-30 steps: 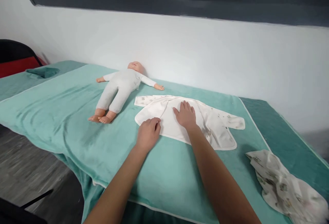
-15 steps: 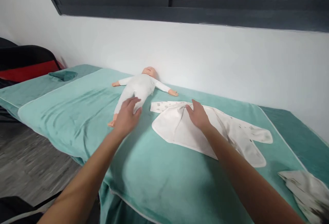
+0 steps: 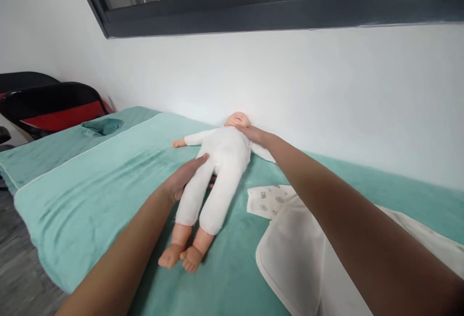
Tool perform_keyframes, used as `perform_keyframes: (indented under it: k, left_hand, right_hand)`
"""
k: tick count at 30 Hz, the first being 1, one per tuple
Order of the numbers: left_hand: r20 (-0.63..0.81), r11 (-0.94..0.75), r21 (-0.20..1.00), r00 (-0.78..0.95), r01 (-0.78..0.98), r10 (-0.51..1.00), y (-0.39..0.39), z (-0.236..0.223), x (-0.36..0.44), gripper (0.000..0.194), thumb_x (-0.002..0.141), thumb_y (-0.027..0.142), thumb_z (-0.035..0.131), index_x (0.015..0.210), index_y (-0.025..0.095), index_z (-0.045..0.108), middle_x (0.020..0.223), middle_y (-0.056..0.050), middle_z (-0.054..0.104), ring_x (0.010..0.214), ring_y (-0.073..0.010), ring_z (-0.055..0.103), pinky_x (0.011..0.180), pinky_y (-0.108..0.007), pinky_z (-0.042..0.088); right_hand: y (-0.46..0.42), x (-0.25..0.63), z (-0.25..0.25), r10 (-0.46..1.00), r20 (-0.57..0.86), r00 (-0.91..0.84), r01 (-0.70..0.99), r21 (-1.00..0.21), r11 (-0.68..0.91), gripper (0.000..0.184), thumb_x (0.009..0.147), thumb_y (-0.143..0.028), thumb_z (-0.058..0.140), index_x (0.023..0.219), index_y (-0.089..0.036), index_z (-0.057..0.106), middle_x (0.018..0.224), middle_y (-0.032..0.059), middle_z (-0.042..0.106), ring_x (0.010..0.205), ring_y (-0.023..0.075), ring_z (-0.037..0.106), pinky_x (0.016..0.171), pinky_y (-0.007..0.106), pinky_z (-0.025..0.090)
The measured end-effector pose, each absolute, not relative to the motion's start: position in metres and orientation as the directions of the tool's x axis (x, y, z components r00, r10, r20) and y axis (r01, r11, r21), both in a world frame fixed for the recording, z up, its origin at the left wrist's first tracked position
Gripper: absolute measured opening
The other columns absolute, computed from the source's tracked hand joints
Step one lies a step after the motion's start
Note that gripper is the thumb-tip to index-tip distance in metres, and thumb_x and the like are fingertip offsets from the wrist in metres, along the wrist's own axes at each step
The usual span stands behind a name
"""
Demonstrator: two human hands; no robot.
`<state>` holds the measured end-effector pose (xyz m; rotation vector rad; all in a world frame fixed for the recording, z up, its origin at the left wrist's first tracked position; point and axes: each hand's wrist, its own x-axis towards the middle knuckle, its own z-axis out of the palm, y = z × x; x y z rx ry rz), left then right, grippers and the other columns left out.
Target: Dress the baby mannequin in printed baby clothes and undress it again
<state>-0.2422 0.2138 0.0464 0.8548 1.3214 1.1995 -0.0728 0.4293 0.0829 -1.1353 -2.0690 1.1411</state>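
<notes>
A baby doll [image 3: 224,149] with a white cloth body lies face up on the green bed cover [image 3: 97,180], its bare feet towards me. My left hand [image 3: 184,176] is wrapped round its upper leg, thumb on top; fingertips show between the two legs. My right hand [image 3: 252,134] is at the doll's neck and shoulder, its fingers partly hidden there. To the right a white printed baby shirt [image 3: 293,253] lies spread flat, partly covered by my right forearm.
A white wall [image 3: 326,89] with a dark window frame [image 3: 203,16] rises behind the bed. Black and red chairs [image 3: 58,108] stand at the far left. A crumpled green cloth [image 3: 101,126] lies on the bed's left end.
My right hand has left the shirt and moved left to the doll's neck. My left hand has closed round the doll's leg. The view has moved closer and turned left.
</notes>
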Motion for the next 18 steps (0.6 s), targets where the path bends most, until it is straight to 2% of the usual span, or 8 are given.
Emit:
perform_keyframes:
  k: [4, 10, 15, 18]
  left_hand:
    - [-0.261, 0.238, 0.948, -0.084, -0.212, 0.962, 0.204, 0.060, -0.231, 0.057, 0.082, 0.061, 0.067, 0.118, 0.017, 0.066, 0.098, -0.014, 0.078, 0.091, -0.0317, 0.075, 0.076, -0.043, 0.064]
    - [-0.264, 0.276, 0.926, 0.080, -0.256, 0.961, 0.154, 0.104, -0.161, 0.053, 0.086, 0.057, 0.065, 0.120, 0.017, 0.064, 0.101, -0.013, 0.079, 0.089, -0.0277, 0.076, 0.075, -0.038, 0.065]
    - [-0.169, 0.220, 0.923, 0.182, -0.316, 0.969, 0.107, 0.111, -0.057, 0.057, 0.088, 0.053, 0.065, 0.131, 0.017, 0.058, 0.110, -0.016, 0.077, 0.086, -0.0284, 0.076, 0.070, -0.043, 0.063]
    - [-0.134, 0.212, 0.913, 0.237, -0.348, 0.962, 0.090, 0.096, 0.002, 0.066, 0.081, 0.059, 0.070, 0.133, 0.021, 0.059, 0.111, -0.017, 0.075, 0.086, -0.0312, 0.076, 0.068, -0.043, 0.063]
  right_hand:
    - [0.413, -0.059, 0.104, 0.811, -0.012, -0.585, 0.367, -0.896, 0.251, 0.050, 0.090, -0.050, 0.066, 0.130, -0.020, 0.067, 0.137, 0.0127, 0.067, 0.128, 0.0286, 0.061, 0.116, 0.045, 0.041]
    - [0.352, 0.032, 0.150, 0.886, -0.071, -0.458, 0.450, -0.878, 0.162, 0.051, 0.083, -0.058, 0.073, 0.113, -0.016, 0.073, 0.115, 0.0150, 0.077, 0.109, 0.0302, 0.070, 0.100, 0.039, 0.054]
    - [0.291, 0.146, 0.174, 0.929, -0.020, -0.369, 0.526, -0.829, 0.190, 0.056, 0.083, -0.061, 0.071, 0.116, -0.016, 0.072, 0.117, 0.0165, 0.076, 0.105, 0.0314, 0.072, 0.093, 0.041, 0.057]
    - [0.264, 0.203, 0.169, 0.951, 0.022, -0.308, 0.604, -0.768, 0.214, 0.063, 0.087, -0.062, 0.066, 0.125, -0.012, 0.068, 0.123, 0.0202, 0.073, 0.110, 0.0339, 0.069, 0.094, 0.046, 0.056]
